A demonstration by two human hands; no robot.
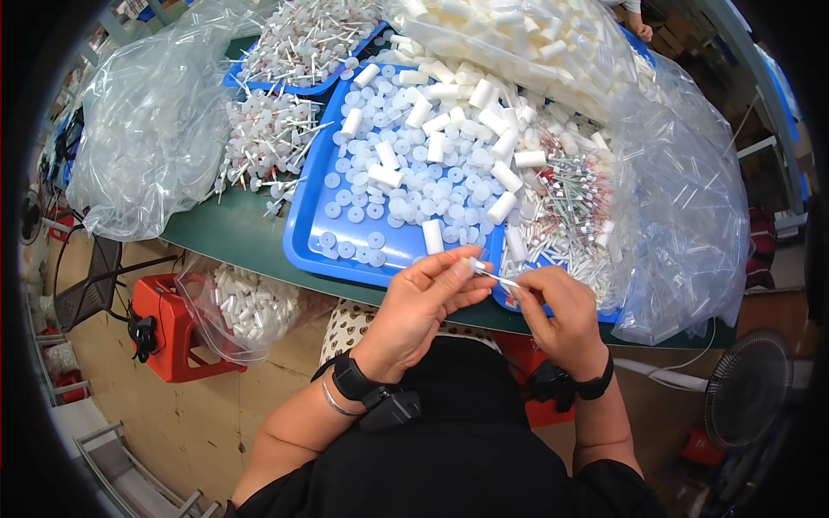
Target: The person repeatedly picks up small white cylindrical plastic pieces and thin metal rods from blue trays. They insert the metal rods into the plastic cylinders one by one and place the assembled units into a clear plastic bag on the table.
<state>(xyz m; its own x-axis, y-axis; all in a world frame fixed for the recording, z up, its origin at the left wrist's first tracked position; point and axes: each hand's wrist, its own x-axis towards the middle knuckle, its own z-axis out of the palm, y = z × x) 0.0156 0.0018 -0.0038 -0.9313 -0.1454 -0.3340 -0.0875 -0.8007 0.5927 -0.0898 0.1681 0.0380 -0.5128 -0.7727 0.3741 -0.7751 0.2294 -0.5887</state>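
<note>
My left hand (pixel 423 302) is closed in a pinch at the near edge of a blue tray, its fingertips round a small translucent disc (pixel 477 265) that is partly hidden. Between finger and thumb of my right hand (pixel 557 311) is a thin white stick (pixel 501 279). The stick's far end meets the disc at my left fingertips; whether it passes through cannot be made out. Just beyond the hands, the blue tray (pixel 298 246) holds many pale round discs (pixel 414 207) and white foam cylinders (pixel 386 175). Thin sticks with red and white parts (pixel 570 207) are heaped to the right.
Disc-and-stick pieces (pixel 272 134) lie piled at the left, and more fill another blue tray (pixel 319 86). Clear plastic bags (pixel 151 147) flank the green table (pixel 216 229). A large bag of foam cylinders (pixel 527 43) lies behind. A red stool (pixel 173 328) and a fan (pixel 747 388) stand below.
</note>
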